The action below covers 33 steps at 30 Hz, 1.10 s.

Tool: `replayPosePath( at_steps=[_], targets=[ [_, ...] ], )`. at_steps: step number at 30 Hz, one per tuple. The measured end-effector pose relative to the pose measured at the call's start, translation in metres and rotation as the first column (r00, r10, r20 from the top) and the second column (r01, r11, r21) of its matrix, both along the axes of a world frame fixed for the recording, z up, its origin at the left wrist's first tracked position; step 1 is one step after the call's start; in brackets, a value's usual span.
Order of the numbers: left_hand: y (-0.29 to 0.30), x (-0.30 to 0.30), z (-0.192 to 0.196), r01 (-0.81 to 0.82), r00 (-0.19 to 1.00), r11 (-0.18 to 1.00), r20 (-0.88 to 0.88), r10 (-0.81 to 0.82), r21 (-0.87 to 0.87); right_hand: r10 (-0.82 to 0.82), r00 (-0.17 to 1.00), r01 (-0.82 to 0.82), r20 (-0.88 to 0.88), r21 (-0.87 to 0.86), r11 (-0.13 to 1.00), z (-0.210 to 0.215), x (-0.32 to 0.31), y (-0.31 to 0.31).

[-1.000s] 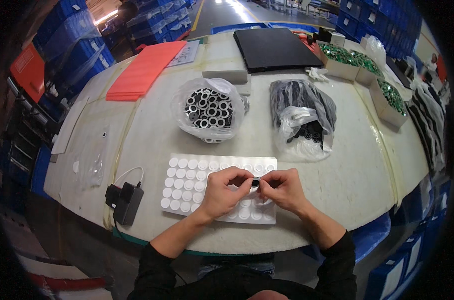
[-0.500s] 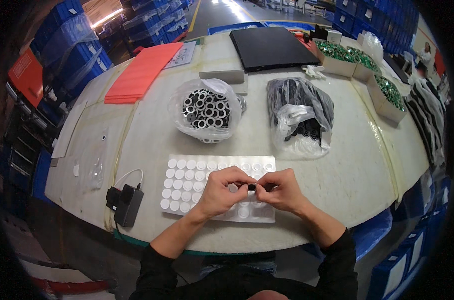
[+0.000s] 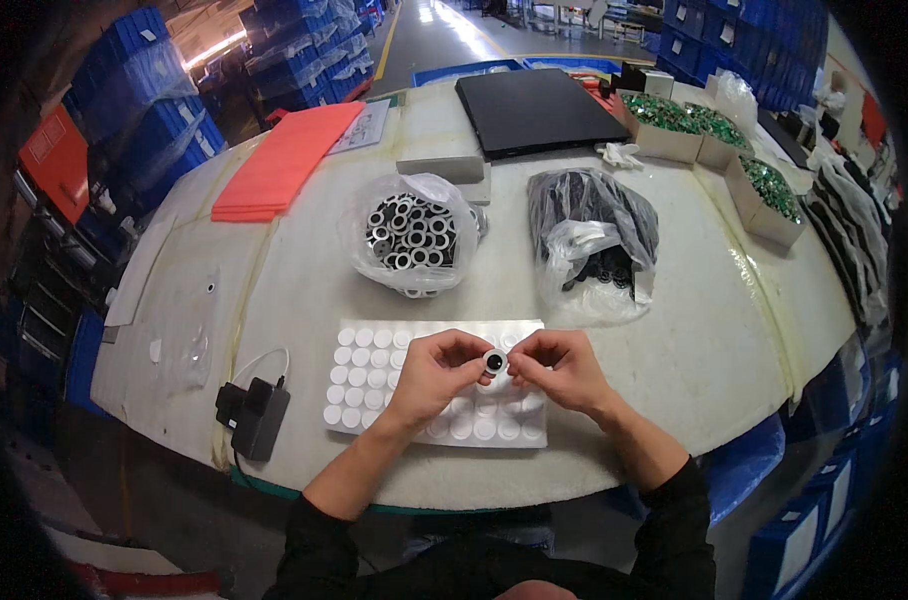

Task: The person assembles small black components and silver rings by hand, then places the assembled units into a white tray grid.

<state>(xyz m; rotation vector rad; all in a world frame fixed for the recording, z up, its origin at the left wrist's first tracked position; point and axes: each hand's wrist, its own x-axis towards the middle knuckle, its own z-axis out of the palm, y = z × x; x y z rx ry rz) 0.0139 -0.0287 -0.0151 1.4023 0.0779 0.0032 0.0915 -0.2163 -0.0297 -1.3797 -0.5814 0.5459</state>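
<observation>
Both of my hands meet over a white sheet of round white pads (image 3: 374, 375) on the table. My left hand (image 3: 436, 375) and my right hand (image 3: 564, 368) pinch one small ring-shaped part with a dark rim and a white face (image 3: 494, 362) between their fingertips. Beyond the sheet stands an open clear bag of metal rings (image 3: 411, 235). To its right lies a clear bag of black parts (image 3: 594, 245).
A black power adapter with a white cable (image 3: 254, 415) lies at the sheet's left. A stack of orange sheets (image 3: 284, 160), a black flat panel (image 3: 534, 110) and cardboard boxes of green parts (image 3: 764, 190) sit at the back. Blue crates (image 3: 144, 90) surround the table (image 3: 734, 330).
My hands stayed over the sheet. The small ring part between my fingertips has turned and now shows its white face.
</observation>
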Motion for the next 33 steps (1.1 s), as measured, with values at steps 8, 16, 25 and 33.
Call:
replayPosePath(
  at_steps=[8, 16, 25, 33],
  targets=[
    [-0.006, 0.0, 0.004, 0.02, 0.997, 0.996, -0.078, -0.026, -0.084, -0.048, 0.986, 0.059, 0.162, -0.062, 0.996, -0.006, -0.003, 0.001],
    [-0.018, -0.005, -0.003, -0.219, 0.976, 0.976, 0.018, 0.219, 0.0, -0.01, 0.987, 0.01, 0.162, 0.001, 1.0, -0.006, -0.007, 0.006],
    [-0.014, -0.007, -0.007, -0.25, 0.96, 0.968, 0.123, 0.25, -0.02, -0.201, 0.953, 0.232, 0.228, -0.117, 0.966, -0.001, 0.037, -0.014],
    [-0.006, 0.003, -0.005, -0.354, 0.935, 0.932, -0.008, 0.355, -0.082, -0.187, 0.27, 0.805, 0.944, -0.115, 0.582, -0.04, 0.095, -0.021]
  ],
)
